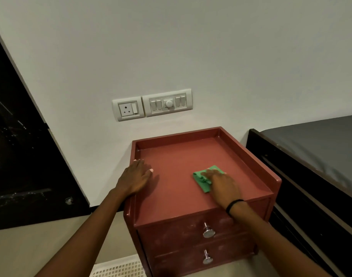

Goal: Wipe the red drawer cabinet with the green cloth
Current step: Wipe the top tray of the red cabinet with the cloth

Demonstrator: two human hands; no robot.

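Head: right hand [223, 181] presses crumpled green cloth [201, 179].

left hand [135, 177]: palm down, flat, fingers straight and close together, thumb spread toward the right.
left forearm [87, 230]: bare, extended forward from lower left.
right hand [221, 181]: palm down, fingers extended, pressing flat.
right forearm [271, 240]: bare, extended from lower right, angled inward.
hands well apart.

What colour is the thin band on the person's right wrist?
Black. The thin wrist band shows plainly in the head view, the only one.
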